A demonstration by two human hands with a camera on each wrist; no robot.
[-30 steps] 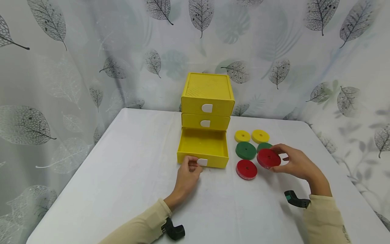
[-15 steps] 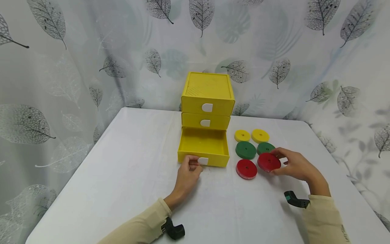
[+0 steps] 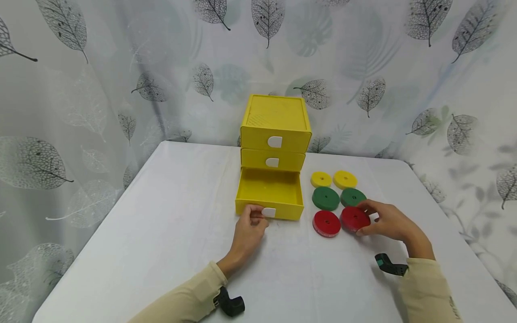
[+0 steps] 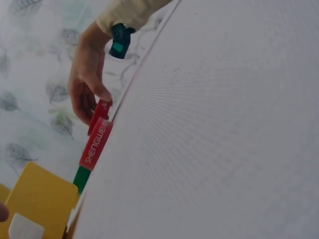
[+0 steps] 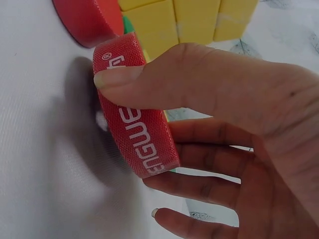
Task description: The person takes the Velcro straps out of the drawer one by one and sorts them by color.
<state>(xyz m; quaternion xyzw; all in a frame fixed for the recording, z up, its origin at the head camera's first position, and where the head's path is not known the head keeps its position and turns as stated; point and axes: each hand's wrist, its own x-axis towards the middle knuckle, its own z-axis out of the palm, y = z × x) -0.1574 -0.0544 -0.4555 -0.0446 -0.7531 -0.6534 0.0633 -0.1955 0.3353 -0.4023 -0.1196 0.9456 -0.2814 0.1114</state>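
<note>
In the head view my right hand [image 3: 389,222] holds a red roll of strap [image 3: 354,217] by its rim, thumb and fingers on opposite sides. White lettering runs round the roll's band [image 5: 144,142] in the right wrist view, where it sits tilted close over the table, its shadow beside it. A second red roll [image 3: 326,223] lies just left. My left hand [image 3: 249,233] grips the front of the pulled-out bottom drawer [image 3: 282,211], beside its white tab [image 3: 268,212]. Only a fingertip [image 4: 3,212] of that hand shows in the left wrist view.
Behind the red rolls lie two green rolls [image 3: 325,198] and two yellow rolls [image 3: 345,179]. The yellow drawer cabinet [image 3: 276,114] stands at the back of the white table [image 3: 181,188], its upper two drawers closed. A leaf-patterned curtain [image 3: 169,58] hangs behind.
My right hand has lowered the red roll toward the table, next to the other red roll; the green roll behind it shows more. My left hand stays at the drawer.
</note>
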